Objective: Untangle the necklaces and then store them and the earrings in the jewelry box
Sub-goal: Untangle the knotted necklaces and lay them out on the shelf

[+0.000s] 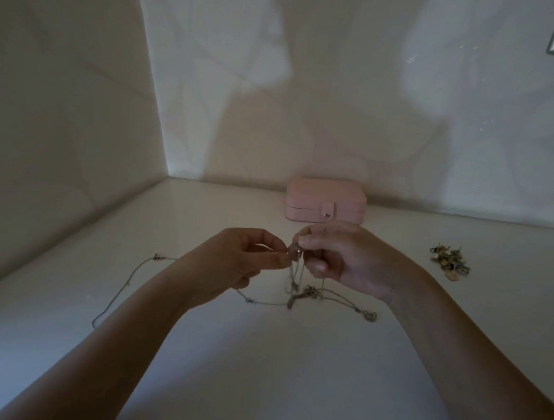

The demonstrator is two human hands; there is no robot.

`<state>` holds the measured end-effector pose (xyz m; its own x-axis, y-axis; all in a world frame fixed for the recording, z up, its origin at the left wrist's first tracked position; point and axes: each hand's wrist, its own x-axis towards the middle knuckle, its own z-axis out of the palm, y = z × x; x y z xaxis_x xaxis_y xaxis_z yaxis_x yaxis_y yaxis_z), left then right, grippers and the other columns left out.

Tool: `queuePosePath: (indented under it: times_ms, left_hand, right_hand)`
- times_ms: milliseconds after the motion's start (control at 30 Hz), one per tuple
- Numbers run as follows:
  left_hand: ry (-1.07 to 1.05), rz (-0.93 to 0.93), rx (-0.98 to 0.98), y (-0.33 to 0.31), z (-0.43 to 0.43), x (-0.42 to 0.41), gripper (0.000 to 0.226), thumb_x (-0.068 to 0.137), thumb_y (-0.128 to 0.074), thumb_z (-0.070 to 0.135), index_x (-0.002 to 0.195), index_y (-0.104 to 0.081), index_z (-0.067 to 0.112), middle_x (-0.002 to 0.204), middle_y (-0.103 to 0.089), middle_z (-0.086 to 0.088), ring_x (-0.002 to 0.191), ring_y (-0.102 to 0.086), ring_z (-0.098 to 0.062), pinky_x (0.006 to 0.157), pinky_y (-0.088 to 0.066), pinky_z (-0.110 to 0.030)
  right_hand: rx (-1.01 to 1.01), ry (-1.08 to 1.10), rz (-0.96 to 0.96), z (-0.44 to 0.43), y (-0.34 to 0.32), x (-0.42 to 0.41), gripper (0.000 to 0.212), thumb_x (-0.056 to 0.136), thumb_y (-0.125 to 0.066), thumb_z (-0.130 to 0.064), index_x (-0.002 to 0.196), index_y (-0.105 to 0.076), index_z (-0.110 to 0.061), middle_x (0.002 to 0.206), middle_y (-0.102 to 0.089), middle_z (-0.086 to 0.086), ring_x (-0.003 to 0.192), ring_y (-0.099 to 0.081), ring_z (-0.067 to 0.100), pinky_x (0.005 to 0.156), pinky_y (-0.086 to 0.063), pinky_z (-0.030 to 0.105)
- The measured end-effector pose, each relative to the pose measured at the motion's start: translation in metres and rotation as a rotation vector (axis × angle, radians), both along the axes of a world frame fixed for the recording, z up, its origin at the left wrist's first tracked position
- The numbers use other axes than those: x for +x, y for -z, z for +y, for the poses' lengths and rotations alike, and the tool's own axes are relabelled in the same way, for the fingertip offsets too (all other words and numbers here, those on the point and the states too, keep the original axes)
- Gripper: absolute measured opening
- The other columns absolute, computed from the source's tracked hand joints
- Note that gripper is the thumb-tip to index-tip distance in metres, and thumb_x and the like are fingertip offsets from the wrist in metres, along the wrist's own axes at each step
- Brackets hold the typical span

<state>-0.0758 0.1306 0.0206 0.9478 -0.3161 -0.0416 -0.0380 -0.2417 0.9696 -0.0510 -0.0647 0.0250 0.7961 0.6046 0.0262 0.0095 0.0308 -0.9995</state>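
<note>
While held up over the white counter (253, 361), pinching from both sides: left hand (235, 263) and right hand (342, 261), fingertips almost meeting, each nipping the same raised bit of the necklaces (309, 292). Dangling straight down from that pinch, knotted on the surface just beneath the hands, trailing off leftward. Closed pink jewelry box (326, 201) behind the hands, against the wall, strap snapped. Well off to the right, heaped earrings (449, 264).
</note>
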Motion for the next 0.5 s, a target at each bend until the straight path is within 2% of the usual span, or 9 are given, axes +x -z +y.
queuePosePath:
  times_ms: [100, 167, 233, 333, 433, 500]
  left_hand:
    - [0.154, 0.118, -0.029, -0.0027, 0.0017, -0.002, 0.029, 0.071, -0.071, 0.024, 0.095, -0.065, 0.011, 0.081, -0.066, 0.0, 0.048, -0.023, -0.006, 0.04, -0.021, -0.012]
    - [0.196, 0.168, -0.034, -0.0044, 0.0021, -0.0036, 0.04, 0.072, -0.068, 0.021, 0.109, -0.061, 0.006, 0.089, -0.071, 0.0, 0.049, -0.024, -0.004, 0.039, -0.023, -0.011]
    - [0.219, 0.2, -0.05, -0.0045, 0.002, -0.005, 0.039, 0.071, -0.068, 0.017, 0.108, -0.059, 0.008, 0.084, -0.071, 0.002, 0.049, -0.027, -0.003, 0.039, -0.024, -0.011]
    - [0.245, 0.185, -0.028, -0.0037, 0.0007, -0.0068, 0.031, 0.07, -0.068, 0.015, 0.099, -0.061, 0.012, 0.069, -0.058, 0.007, 0.049, -0.031, -0.002, 0.04, -0.024, -0.011]
    - [0.256, 0.167, 0.0, -0.0042, 0.0017, -0.0067, 0.022, 0.07, -0.069, 0.014, 0.091, -0.063, 0.013, 0.062, -0.051, 0.01, 0.049, -0.031, -0.002, 0.041, -0.024, -0.012]
    - [0.269, 0.146, 0.029, -0.0042, 0.0028, -0.0066, 0.015, 0.073, -0.075, 0.013, 0.081, -0.063, 0.017, 0.06, -0.047, 0.01, 0.049, -0.031, -0.002, 0.041, -0.024, -0.012]
  right_hand:
    - [0.0, -0.07, 0.029, 0.0002, -0.0003, -0.0015, 0.011, 0.082, -0.061, -0.011, 0.073, -0.068, -0.01, 0.068, -0.059, 0.008, 0.049, -0.039, 0.01, 0.046, -0.032, 0.014]
    - [-0.048, -0.082, -0.014, -0.0012, -0.0022, -0.0032, 0.009, 0.083, -0.065, -0.012, 0.075, -0.066, -0.012, 0.062, -0.056, 0.003, 0.048, -0.035, 0.009, 0.044, -0.027, 0.014]
    - [-0.065, -0.077, -0.047, -0.0028, -0.0041, -0.0039, 0.008, 0.083, -0.065, -0.015, 0.075, -0.066, -0.013, 0.059, -0.05, -0.001, 0.045, -0.031, 0.005, 0.043, -0.024, 0.013]
    - [-0.064, -0.066, -0.068, -0.0035, -0.0054, -0.0039, 0.01, 0.08, -0.062, -0.018, 0.072, -0.066, -0.016, 0.056, -0.041, -0.003, 0.047, -0.027, 0.004, 0.043, -0.02, 0.014]
    - [-0.085, -0.072, -0.095, -0.0039, -0.0066, -0.0041, 0.008, 0.071, -0.07, -0.024, 0.065, -0.066, -0.02, 0.053, -0.029, -0.007, 0.046, -0.021, 0.004, 0.041, -0.018, 0.014]
    - [-0.088, -0.083, -0.09, -0.0046, -0.0069, -0.0039, 0.014, 0.065, -0.07, -0.03, 0.066, -0.064, -0.017, 0.051, -0.028, -0.009, 0.044, -0.02, 0.003, 0.04, -0.018, 0.013]
